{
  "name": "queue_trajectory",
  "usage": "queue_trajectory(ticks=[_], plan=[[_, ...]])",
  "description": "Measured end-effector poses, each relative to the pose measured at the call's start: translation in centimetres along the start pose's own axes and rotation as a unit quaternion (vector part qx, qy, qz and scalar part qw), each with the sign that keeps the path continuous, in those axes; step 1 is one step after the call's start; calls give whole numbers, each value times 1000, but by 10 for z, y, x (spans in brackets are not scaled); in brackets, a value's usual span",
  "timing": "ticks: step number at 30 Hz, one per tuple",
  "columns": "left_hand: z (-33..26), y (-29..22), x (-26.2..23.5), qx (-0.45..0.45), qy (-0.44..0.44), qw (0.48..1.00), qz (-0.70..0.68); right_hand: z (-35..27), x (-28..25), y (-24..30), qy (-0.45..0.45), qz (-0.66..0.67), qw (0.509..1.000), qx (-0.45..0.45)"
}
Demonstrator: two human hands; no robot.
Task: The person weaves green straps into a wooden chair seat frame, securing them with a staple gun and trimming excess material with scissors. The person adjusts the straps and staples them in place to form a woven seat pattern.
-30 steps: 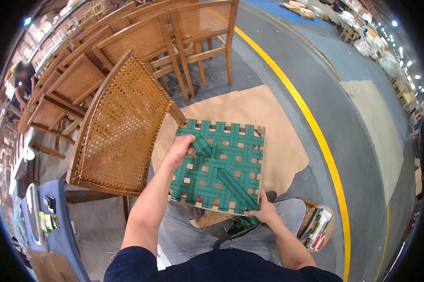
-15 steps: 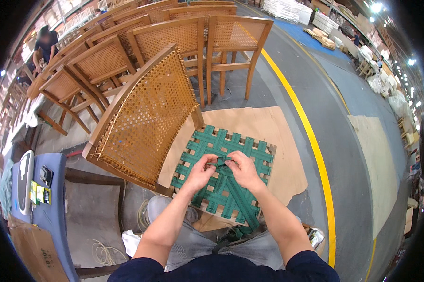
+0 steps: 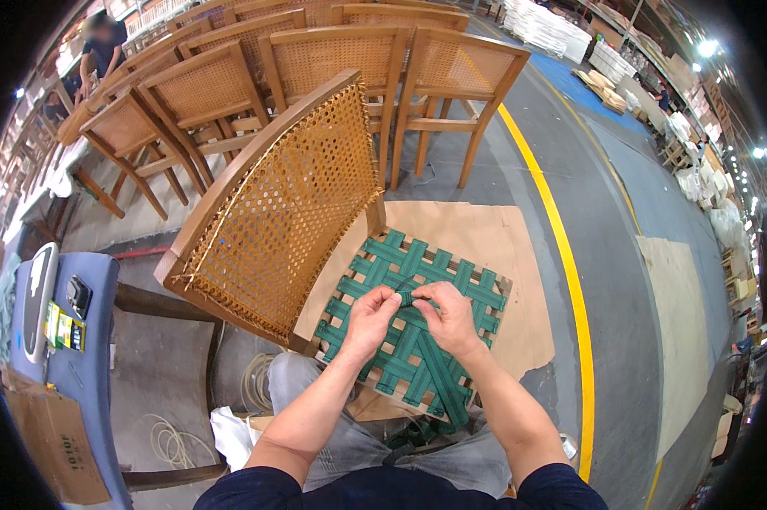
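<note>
In front of me a wooden chair has a seat of woven green webbing (image 3: pixel 383 270) and a cane back (image 3: pixel 294 200) tilted to the left. Above the middle of the seat, my left hand (image 3: pixel 372 318) pinches a bunched piece of green webbing strap (image 3: pixel 406 297). My right hand (image 3: pixel 448 314) grips the same piece from the other side, fingers bent round it. A loose length of strap (image 3: pixel 441 374) slants over the weave toward my lap, where more strap lies gathered. My fingertips partly hide the bunched piece.
Several cane-backed chairs (image 3: pixel 332 64) stand in rows ahead. Brown cardboard (image 3: pixel 519 297) lies beneath the seat. At left, a blue padded surface (image 3: pixel 94 323) carries a phone-like black object (image 3: pixel 78 296); coiled cane strands (image 3: pixel 256 382) lie nearby. A yellow line (image 3: pixel 562 238) runs along the floor at right.
The strap piece between my hands has turned and bunched tighter, and my right fingers have shifted round it. The whole view has swung slightly left, so the chairs appear farther right.
</note>
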State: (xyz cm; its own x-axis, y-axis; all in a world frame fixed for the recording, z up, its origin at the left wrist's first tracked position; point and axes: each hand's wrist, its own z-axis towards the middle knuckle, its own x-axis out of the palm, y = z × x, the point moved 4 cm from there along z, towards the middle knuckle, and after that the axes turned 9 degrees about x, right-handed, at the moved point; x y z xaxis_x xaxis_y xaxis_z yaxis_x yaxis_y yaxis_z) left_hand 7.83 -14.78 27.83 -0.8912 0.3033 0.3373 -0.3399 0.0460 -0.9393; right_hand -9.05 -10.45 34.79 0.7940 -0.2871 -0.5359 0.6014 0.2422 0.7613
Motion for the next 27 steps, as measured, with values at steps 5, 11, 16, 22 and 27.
queue_trajectory(ticks=[5,11,16,22,27], plan=[[-4,-13,12,83,-40,987,130,5,0,-5,21,33,998,50],[-14,5,11,185,-20,952,242,11,0,-9,70,21,996,57],[-40,82,25,-234,-59,959,-148,22,23,-53,202,16,966,160],[-1,96,-36,-135,-209,945,210,42,79,-141,270,-22,903,333],[99,86,-63,126,-165,878,431,100,122,-175,206,-39,923,323]])
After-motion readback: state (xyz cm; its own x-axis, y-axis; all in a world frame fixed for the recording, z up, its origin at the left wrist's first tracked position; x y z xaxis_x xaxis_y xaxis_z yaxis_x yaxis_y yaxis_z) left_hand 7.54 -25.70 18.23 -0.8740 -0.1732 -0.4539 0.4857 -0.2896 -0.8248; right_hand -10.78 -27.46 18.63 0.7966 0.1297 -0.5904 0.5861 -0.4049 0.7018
